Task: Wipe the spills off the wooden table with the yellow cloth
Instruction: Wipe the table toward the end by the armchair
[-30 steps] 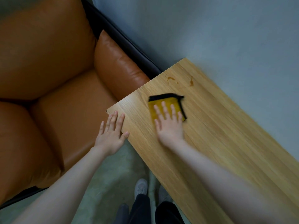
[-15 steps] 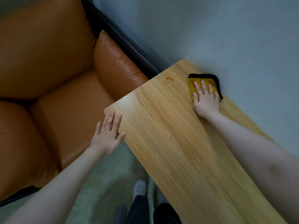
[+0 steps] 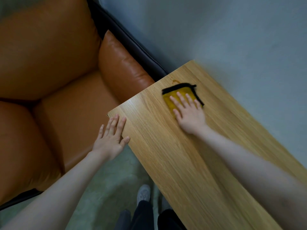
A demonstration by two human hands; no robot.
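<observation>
Left hand (image 3: 111,140) lies flat with the fingers spread, holding nothing, and its thumb touches the near left edge of the tabletop (image 3: 191,163). To the left of the tabletop stands an orange leather sofa (image 3: 49,72). Right hand (image 3: 189,113) is also flat and open, pressed palm down on the yellow cloth (image 3: 178,97), not gripping it. The cloth, with a black border, lies near the far left corner of the tabletop. One small brown spill (image 3: 175,81) is just beyond the cloth.
</observation>
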